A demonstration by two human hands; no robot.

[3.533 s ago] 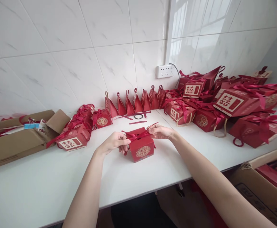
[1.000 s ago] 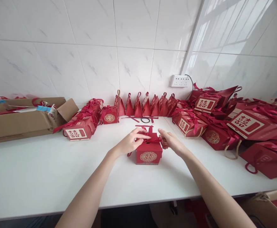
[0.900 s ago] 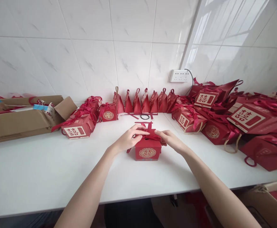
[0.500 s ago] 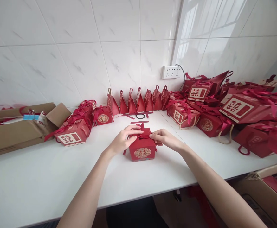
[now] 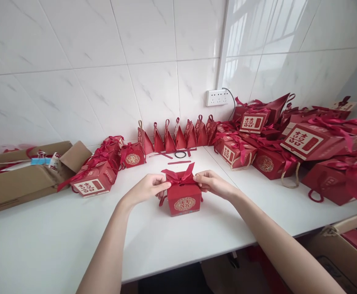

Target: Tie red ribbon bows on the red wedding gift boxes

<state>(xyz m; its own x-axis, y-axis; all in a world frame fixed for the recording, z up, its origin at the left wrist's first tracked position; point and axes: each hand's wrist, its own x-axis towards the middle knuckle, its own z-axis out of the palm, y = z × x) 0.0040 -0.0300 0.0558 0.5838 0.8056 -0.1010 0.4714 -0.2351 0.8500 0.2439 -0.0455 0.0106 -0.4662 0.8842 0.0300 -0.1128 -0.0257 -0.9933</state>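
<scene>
A small red box (image 5: 184,200) with a round gold emblem stands upright on the white table (image 5: 154,241). On its top lies a red ribbon bow (image 5: 181,174) with its two ends pointing up and outward. My left hand (image 5: 154,187) pinches the ribbon at the box's upper left. At the upper right, my right hand (image 5: 207,181) pinches the other side of the ribbon between thumb and index finger. Cords hang at both sides of the box.
Behind stand several small red pointed boxes (image 5: 180,139), with ribbon strips and a dark ring (image 5: 180,154) before them. Finished-looking red boxes (image 5: 94,179) sit left, beside an open cardboard box (image 5: 22,181). More red boxes (image 5: 273,161) are piled right; another carton (image 5: 334,245) is lower right.
My left hand has moved off the top of the bow to its left side. The bow is now spread wider between my hands. The view has shifted slightly.
</scene>
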